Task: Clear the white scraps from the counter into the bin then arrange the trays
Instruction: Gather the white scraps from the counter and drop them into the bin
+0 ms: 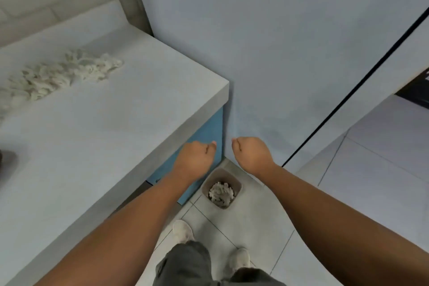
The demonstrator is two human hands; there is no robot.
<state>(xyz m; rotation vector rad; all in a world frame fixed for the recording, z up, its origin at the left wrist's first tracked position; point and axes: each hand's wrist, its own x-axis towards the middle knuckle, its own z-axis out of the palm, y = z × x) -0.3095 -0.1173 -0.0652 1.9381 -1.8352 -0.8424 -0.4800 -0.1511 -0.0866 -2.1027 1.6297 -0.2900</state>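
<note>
Stringy, off-white white scraps [62, 74] were left heaped at the upper left on the grey counter [104, 127]; more were seen inside the bin [220, 173] at lower centre, above which the left hand [197, 158] and right hand [251, 154] were clenched.

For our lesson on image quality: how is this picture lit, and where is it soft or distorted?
Head view: soft, even light with no glare; the white scraps on the counter and those in the bin are blurred into lumps; the dark seam at right bows slightly, a wide-angle effect.
</note>
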